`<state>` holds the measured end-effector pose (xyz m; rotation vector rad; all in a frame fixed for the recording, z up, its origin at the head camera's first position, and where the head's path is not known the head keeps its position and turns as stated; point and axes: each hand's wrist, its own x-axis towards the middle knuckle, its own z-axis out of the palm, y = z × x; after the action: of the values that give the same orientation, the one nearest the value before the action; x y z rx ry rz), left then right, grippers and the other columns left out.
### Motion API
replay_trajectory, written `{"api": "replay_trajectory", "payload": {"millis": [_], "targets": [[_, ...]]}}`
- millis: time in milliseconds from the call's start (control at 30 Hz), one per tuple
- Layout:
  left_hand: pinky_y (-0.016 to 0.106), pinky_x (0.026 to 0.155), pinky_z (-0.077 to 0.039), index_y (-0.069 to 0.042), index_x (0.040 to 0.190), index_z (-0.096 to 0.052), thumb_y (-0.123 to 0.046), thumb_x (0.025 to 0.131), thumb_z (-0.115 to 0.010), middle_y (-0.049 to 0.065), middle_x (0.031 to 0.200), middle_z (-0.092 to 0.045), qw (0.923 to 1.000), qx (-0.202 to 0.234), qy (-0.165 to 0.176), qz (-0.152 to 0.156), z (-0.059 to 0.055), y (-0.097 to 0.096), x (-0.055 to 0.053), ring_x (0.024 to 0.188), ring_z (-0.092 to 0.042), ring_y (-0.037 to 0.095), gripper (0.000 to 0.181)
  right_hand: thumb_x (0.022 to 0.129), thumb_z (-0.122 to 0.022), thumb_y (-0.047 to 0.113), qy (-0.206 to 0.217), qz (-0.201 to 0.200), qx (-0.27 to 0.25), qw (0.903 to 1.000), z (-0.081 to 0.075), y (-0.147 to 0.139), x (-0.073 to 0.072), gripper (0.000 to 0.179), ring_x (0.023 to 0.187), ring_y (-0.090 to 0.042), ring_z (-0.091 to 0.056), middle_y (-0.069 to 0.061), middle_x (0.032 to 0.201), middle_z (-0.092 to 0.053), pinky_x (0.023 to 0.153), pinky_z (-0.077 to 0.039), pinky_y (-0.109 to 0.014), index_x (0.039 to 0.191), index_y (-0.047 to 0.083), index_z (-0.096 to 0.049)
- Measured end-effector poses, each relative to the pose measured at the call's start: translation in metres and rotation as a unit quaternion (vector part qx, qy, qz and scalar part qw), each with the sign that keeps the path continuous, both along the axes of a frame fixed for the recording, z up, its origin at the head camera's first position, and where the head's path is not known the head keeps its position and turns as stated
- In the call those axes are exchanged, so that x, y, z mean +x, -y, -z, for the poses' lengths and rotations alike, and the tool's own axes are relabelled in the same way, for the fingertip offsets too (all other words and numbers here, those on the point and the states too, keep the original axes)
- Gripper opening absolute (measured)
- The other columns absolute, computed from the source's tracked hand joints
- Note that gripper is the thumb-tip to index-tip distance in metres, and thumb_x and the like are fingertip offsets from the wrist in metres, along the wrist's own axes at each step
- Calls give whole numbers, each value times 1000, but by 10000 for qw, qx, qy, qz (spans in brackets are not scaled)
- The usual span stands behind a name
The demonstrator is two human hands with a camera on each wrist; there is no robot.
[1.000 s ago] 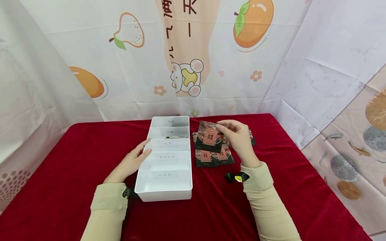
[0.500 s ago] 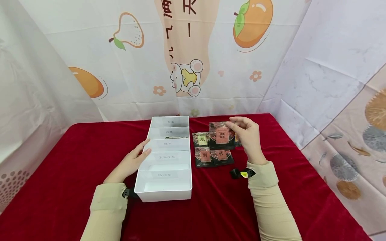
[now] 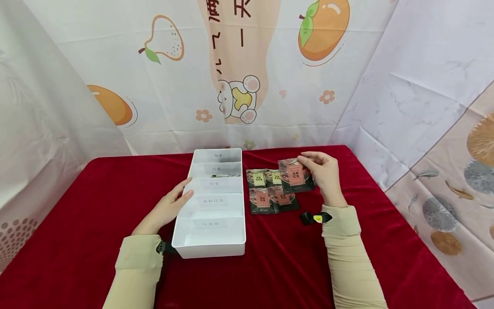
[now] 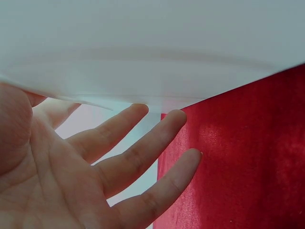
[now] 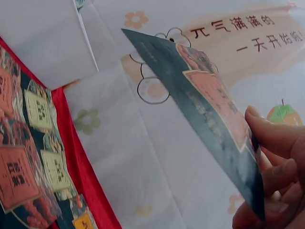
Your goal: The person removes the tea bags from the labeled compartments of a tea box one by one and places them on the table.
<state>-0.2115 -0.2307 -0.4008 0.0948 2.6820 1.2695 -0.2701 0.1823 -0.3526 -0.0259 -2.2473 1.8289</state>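
My right hand (image 3: 323, 176) pinches a dark tea sachet with a red label (image 3: 295, 175) by its upper right corner, holding it up over the table. In the right wrist view the held sachet (image 5: 205, 109) is tilted, with the thumb on its printed face. Left of it lie two sachets with yellow labels (image 3: 256, 178) and, nearer, two with red labels (image 3: 262, 200). My left hand (image 3: 168, 207) rests at the left rim of a long white divided box (image 3: 210, 251). Its fingers (image 4: 143, 162) are spread and fairly straight beside the box wall in the left wrist view.
The box has several labelled compartments in a row; a thin packet (image 3: 225, 176) shows in the second from the back. An orange-labelled sachet (image 5: 78, 212) lies beyond the yellow-labelled ones. A red cloth (image 3: 115, 193) covers the table, and a printed curtain (image 3: 173, 107) hangs behind.
My right hand has moved to the right with the red-labelled sachet, uncovering the yellow-labelled sachets beneath. My left hand and the box have stayed in place.
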Motion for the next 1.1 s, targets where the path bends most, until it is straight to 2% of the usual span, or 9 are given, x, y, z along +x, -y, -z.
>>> {"api": "replay_trajectory", "payload": {"millis": [333,700,867,1100], "targets": [[48,92,-54,-16,160,-18,-42,104,-45,29,147,-42,10000,-24,5,-8,-2,-1,1,100,-66,29,67,91,-73,21,343,-89,122,9993,11,-13,-9,35,54,0,-56,19,65,-66,45,-39,-17,116,-3,-68],[48,91,-55,-17,160,-18,-39,105,-46,29,147,-42,10000,8,25,-14,-1,-1,0,100,-67,29,66,92,-72,27,729,-250,675,9947,25,-27,-14,37,46,-4,-42,18,64,-64,46,-39,-22,115,-1,-69],[46,90,-56,-17,160,-19,-38,105,-46,29,146,-43,10000,12,18,-30,-1,-1,0,99,-66,29,65,92,-72,28,963,-377,964,9900,30,-32,-15,40,48,-6,-44,16,65,-63,52,-43,-25,118,-2,-67],[48,91,-55,-17,160,-19,-39,105,-46,29,148,-42,10000,-16,28,-44,-2,-2,0,100,-66,29,65,93,-71,27,1351,-446,1130,9834,40,-38,-19,40,49,-6,-45,14,68,-64,52,-43,-25,121,-2,-66]]}}
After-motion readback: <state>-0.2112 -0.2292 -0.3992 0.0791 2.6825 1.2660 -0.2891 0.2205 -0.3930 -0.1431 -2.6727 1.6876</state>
